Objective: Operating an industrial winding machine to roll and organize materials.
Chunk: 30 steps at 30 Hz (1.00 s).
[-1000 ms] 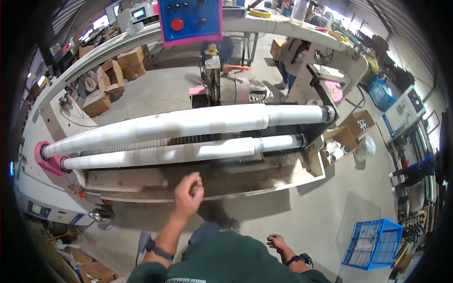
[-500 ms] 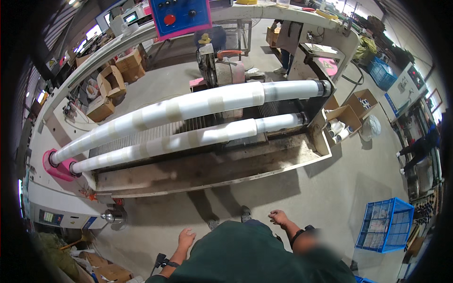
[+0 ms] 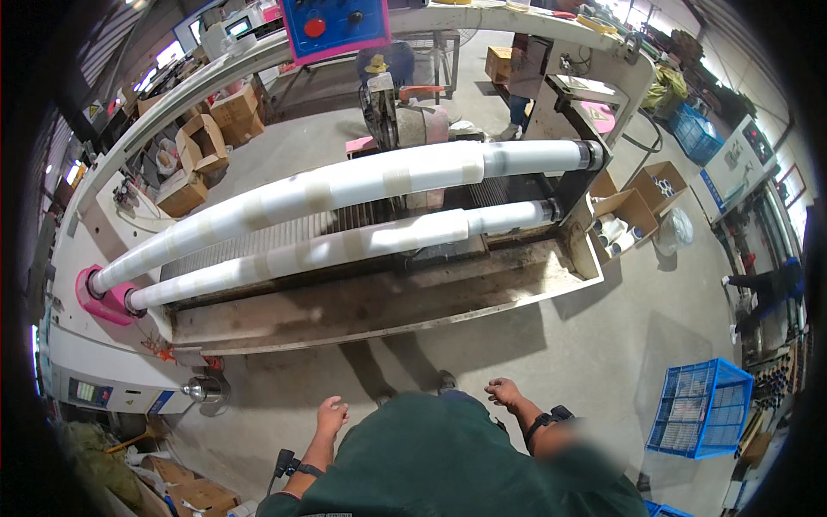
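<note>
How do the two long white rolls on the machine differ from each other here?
The upper roll looks thicker than the lower roll. The upper roll sits farther from the person, the lower roll nearer the machine's trough. The upper roll's wound part reaches closer to its right end than the lower roll's does. Both are white, banded, and run parallel. Both hands, left hand and right hand, touch neither.

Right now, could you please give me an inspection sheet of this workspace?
Surface: bare grey concrete floor, shadowed below the machine.
Job's things: two long white rolls, upper roll and lower roll, lie side by side across the machine, above a grimy tray.
Clutter: open cardboard boxes behind; blue crate at right.
Hands: left hand and right hand empty, fingers loose, touching nothing.
Cables: a dark cable hangs at the machine's right end.
Surroundings: blue control panel overhead; another person far right.
</note>
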Motion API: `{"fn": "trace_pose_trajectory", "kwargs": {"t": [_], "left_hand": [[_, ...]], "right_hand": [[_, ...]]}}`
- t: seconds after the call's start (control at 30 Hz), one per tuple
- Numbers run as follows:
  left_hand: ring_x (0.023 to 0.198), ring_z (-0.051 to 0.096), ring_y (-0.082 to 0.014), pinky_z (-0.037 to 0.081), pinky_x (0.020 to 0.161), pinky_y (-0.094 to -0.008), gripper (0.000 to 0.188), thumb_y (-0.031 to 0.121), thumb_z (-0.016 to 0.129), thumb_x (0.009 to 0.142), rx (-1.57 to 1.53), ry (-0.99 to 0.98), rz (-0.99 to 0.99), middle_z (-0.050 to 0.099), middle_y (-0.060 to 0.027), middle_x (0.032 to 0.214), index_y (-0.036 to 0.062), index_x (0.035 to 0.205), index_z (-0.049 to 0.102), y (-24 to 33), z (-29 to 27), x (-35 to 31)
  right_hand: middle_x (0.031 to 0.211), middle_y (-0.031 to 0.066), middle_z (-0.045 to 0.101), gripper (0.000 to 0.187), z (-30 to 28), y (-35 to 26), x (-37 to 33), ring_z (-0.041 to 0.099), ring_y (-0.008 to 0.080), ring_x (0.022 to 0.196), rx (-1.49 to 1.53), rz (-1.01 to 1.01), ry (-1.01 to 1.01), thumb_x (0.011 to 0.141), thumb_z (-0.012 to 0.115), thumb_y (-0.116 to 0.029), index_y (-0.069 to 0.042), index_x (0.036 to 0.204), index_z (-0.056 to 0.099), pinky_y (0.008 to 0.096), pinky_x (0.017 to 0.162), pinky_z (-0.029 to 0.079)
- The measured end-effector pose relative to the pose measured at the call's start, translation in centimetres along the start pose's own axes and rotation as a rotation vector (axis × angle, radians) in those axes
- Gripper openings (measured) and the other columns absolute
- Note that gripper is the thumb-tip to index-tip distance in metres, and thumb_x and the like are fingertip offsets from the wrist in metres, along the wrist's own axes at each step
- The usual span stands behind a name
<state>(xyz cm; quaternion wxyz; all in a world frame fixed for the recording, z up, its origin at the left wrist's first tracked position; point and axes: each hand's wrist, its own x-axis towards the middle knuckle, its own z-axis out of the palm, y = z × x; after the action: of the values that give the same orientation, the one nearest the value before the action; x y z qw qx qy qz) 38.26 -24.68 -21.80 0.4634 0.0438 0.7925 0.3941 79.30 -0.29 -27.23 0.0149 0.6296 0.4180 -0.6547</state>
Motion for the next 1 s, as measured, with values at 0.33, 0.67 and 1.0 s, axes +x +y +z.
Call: {"fn": "trace_pose_trajectory", "kwargs": {"t": [0.33, 0.67, 1.0], "left_hand": [[0.062, 0.059, -0.0162, 0.049, 0.053, -0.0264, 0.041, 0.008, 0.062, 0.077, 0.013, 0.005, -0.024, 0.059, -0.0105, 0.081, -0.001, 0.114, 0.049, -0.3, 0.8, -0.8], [0.059, 0.058, -0.0173, 0.05, 0.052, -0.0279, 0.041, 0.007, 0.062, 0.076, -0.024, 0.009, -0.048, 0.058, -0.0111, 0.08, -0.0005, 0.114, 0.049, -1.6, 0.8, -0.8], [0.061, 0.058, -0.017, 0.05, 0.053, -0.0272, 0.042, 0.009, 0.062, 0.077, -0.025, -0.005, -0.062, 0.058, -0.0112, 0.082, -0.0012, 0.116, 0.048, -0.3, 0.9, -1.2]], "right_hand": [[0.082, 0.0054, 0.061, 0.032, 0.5, 1.4, -0.3, 0.059, 0.0151, 0.064, -0.004, 0.044, -0.029, 0.077, 0.066, -0.018, -0.005, 0.104, 0.055, 0.0257, 0.05, 0.046], [0.088, 0.0078, 0.062, 0.036, -0.5, 1.2, -0.7, 0.06, 0.0181, 0.069, -0.004, 0.05, -0.008, 0.076, 0.066, -0.02, -0.004, 0.107, 0.055, 0.0286, 0.055, 0.048], [0.083, 0.0068, 0.061, 0.033, 0.2, 1.1, -1.1, 0.06, 0.0168, 0.067, 0.009, 0.04, -0.01, 0.077, 0.066, -0.018, -0.004, 0.104, 0.055, 0.0262, 0.051, 0.046]]}}
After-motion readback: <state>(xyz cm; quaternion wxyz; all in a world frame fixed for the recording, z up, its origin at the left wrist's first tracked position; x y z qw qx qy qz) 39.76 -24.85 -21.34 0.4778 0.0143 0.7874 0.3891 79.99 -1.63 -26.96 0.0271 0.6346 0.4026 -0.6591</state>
